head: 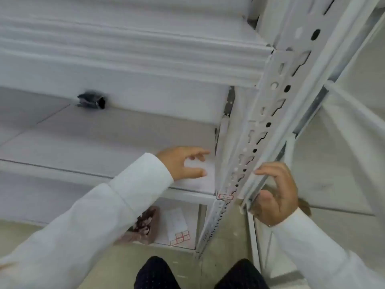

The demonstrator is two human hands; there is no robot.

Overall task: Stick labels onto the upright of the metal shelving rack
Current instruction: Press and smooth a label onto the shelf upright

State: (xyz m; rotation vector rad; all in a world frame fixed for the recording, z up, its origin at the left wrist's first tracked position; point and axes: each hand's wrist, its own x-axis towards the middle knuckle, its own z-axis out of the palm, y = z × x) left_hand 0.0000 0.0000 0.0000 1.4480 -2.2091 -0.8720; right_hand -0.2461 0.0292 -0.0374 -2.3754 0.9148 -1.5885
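White metal rack [133,65] fills the view, several shelves deep. One perforated upright [268,113] runs down its right front corner. Right hand [275,197] wraps that upright from the far side, grip clamped on its edge, probably to steady it or the body while bending. Left hand [183,161] lies on a middle shelf [83,140] at its right front corner, beside the upright, fingers spread apart over a white sheet [203,176]; it looks to be pinning or picking at the sheet, though I cannot tell whether anything is pinched. One red-bordered label [225,196] sits stuck on the upright, level with that shelf's front edge. On the lowest shelf, a second sheet [177,224] carries about six remaining labels, beside one brownish patterned bundle [143,226]. One dark small object [91,100] farther back.
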